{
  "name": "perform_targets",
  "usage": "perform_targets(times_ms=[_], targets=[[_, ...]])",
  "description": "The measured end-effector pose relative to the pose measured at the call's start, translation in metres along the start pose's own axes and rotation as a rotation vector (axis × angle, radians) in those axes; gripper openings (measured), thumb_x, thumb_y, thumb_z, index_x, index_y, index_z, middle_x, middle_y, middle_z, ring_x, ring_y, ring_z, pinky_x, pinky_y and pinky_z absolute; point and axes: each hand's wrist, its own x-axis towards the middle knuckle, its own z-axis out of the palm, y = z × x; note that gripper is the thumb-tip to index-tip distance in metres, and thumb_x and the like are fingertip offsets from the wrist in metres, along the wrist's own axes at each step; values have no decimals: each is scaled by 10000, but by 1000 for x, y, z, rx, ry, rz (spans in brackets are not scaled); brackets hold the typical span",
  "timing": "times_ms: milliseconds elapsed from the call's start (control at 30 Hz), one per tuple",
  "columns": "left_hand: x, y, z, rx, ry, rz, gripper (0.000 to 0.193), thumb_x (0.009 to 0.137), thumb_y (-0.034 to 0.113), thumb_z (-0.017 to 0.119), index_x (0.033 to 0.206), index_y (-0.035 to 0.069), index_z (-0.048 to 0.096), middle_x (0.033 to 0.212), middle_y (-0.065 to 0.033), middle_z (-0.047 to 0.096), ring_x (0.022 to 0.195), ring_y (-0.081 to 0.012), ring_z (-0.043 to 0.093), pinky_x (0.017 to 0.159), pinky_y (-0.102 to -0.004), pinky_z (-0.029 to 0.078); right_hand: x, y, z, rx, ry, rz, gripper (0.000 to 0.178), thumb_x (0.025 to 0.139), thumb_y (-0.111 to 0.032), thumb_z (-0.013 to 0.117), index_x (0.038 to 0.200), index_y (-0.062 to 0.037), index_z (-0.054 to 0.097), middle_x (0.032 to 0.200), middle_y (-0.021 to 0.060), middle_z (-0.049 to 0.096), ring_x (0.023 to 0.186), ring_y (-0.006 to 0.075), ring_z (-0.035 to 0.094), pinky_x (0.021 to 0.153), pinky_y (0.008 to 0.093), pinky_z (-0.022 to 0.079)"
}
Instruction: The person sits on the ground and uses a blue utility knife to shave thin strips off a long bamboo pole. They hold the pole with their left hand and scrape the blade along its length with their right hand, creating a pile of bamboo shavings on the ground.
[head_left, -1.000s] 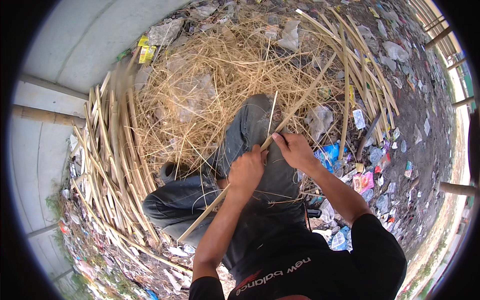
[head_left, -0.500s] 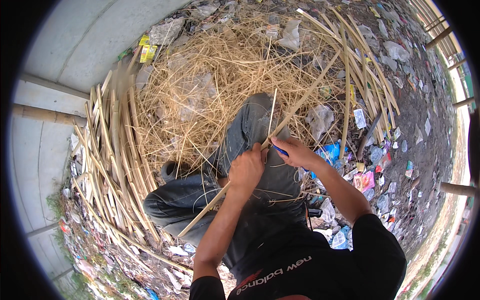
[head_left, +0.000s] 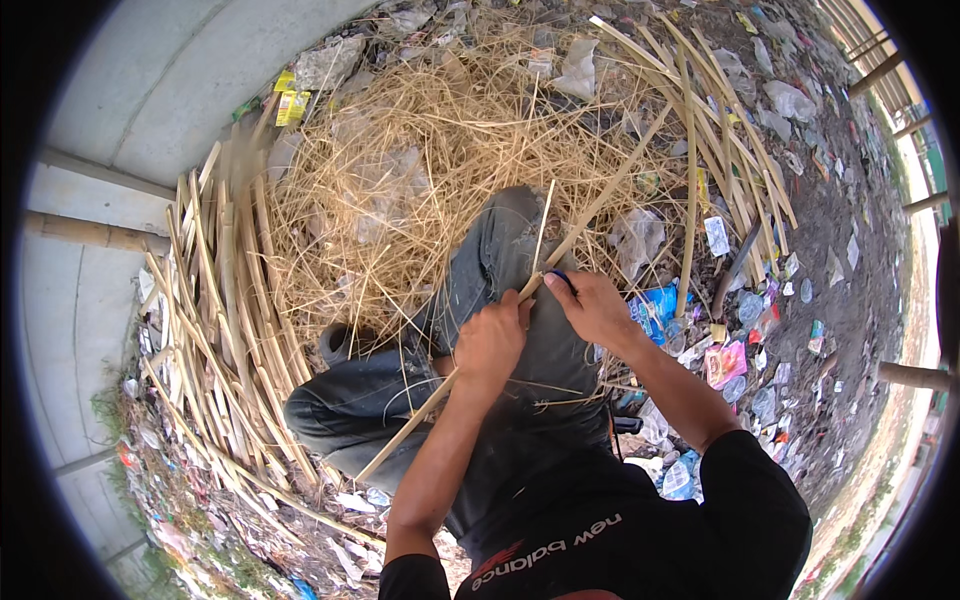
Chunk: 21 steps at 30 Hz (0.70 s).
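My left hand (head_left: 490, 345) is closed round a long, pale bamboo strip (head_left: 612, 190) that slants across my lap. Its upper end reaches over the shavings, and its lower end passes beneath my left forearm. My right hand (head_left: 598, 312) grips a small knife with a blue handle (head_left: 563, 279) close to the strip, just beyond my left fingers. The blade is mostly hidden. From that spot a thin sliver (head_left: 544, 222) stands up, apart from the strip at its top. My legs in worn dark jeans (head_left: 475, 285) are folded beneath the work.
Curly pale shavings (head_left: 430, 140) heap up ahead of my knees. Bamboo strips (head_left: 235, 320) lie stacked on the left beside a grey wall (head_left: 110, 300); more strips (head_left: 735, 150) lie at the far right. Plastic litter (head_left: 725, 362) covers the ground on the right.
My right hand has turned slightly, and the knife handle has shifted a little away from me. The strip and my left hand have moved slightly left.
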Motion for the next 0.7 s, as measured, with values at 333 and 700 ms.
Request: perform_targets(times_ms=[333,700], targets=[[-2,15,-7,-17,-31,-77,320,1035,355,614,963,45,637,782,-228,736,733,-444,745,634,-539,610,5,0,4,86,-87,250,633,1038,-595,561,930,-8,773,675,240,653,685,423,694,622,503,521],[-8,11,-11,22,-63,-43,296,1047,295,589,1254,99,666,910,-201,737,803,-390,763,666,-513,614,22,18,-29,166,78,199,625,1057,-519,591,714,3,601,542,105,501,515,272,508,529,432,388]])
